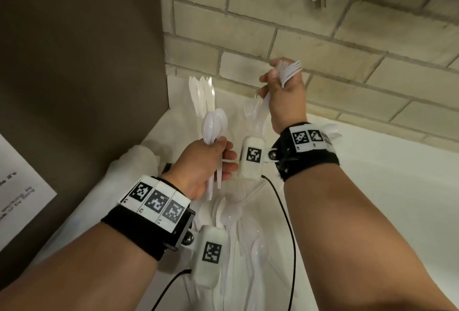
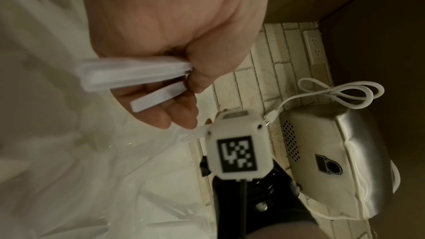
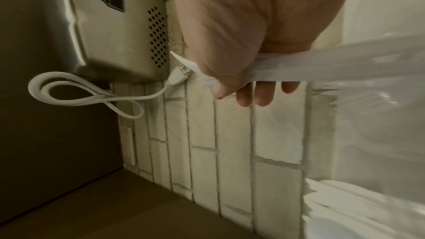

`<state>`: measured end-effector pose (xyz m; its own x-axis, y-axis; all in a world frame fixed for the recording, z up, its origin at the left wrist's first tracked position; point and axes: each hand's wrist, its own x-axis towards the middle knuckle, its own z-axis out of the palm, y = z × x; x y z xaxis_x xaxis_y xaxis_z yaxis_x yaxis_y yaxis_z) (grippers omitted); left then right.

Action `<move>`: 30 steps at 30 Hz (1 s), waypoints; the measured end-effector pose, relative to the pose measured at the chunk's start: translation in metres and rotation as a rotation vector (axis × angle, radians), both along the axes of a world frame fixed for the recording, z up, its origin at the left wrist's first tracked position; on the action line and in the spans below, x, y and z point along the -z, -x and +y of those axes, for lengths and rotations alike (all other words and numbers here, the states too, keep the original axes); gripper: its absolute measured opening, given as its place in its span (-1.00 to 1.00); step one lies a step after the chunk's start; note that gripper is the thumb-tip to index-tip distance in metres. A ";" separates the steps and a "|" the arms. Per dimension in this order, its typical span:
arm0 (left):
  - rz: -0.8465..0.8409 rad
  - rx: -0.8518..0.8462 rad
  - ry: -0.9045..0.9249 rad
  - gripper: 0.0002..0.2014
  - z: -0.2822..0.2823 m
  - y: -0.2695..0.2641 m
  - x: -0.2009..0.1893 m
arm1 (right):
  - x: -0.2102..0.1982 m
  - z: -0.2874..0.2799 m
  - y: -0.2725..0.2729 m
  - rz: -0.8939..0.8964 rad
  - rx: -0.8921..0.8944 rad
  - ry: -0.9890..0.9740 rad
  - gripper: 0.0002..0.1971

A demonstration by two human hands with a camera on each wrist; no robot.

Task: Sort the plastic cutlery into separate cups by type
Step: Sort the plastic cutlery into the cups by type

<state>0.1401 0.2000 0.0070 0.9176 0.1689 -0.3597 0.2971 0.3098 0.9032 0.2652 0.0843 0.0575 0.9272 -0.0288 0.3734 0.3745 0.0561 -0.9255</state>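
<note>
From my remote station I record the left hand [image 1: 203, 164] curled round a bundle of spoons [image 1: 214, 123], bowls up, handles projecting below the fist. The right hand [image 1: 283, 92] is closed on a bundle of forks [image 1: 290, 69], tines above the knuckles. A set of knives [image 1: 202, 94] stands upright just beyond the left hand, in a container I cannot make out. Loose cutlery [image 1: 238, 231] lies below both wrists on the white counter [image 1: 385, 186].

Risks, as I judge them:
1. In the left wrist view, 1 spoon handle [image 2: 158, 98] sits apart from the rest, lying on the fingers [image 2: 181, 114]; it could slide out if the grip loosens.
2. Both bundles are thick and smooth; tilting either while lowering it could fan the pieces and spill them into the unsorted pile.
3. The right hand's wrist cable [image 1: 285, 211] hangs over the loose pieces and could drag them.

Not determinable: no cup is clearly visible in any view; white items merge with the counter. Both wrist views are blurred, and piece counts cannot be read.
</note>
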 end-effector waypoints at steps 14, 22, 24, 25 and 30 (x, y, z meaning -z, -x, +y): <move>-0.041 0.106 -0.039 -0.79 0.000 0.005 -0.006 | -0.009 -0.007 0.032 0.061 0.102 0.487 -0.65; -0.051 0.481 -0.069 -0.88 -0.008 0.019 -0.016 | -0.003 -0.030 0.082 0.299 -0.405 0.709 -0.39; -0.040 0.545 -0.069 -0.88 -0.014 0.022 -0.017 | 0.001 -0.034 0.091 0.268 -0.464 0.611 -0.64; -0.025 0.577 -0.077 -0.89 -0.017 0.023 -0.018 | 0.001 -0.035 0.096 0.250 -0.490 0.561 -0.78; 0.019 0.672 -0.101 -0.76 -0.030 0.025 -0.020 | 0.001 -0.049 0.106 0.190 -0.469 0.574 -0.92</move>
<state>0.1154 0.1702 0.0271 0.8287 -0.4024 -0.3890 0.4113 -0.0335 0.9109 0.1588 0.0354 0.0569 0.8441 0.5344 0.0442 0.2618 -0.3388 -0.9037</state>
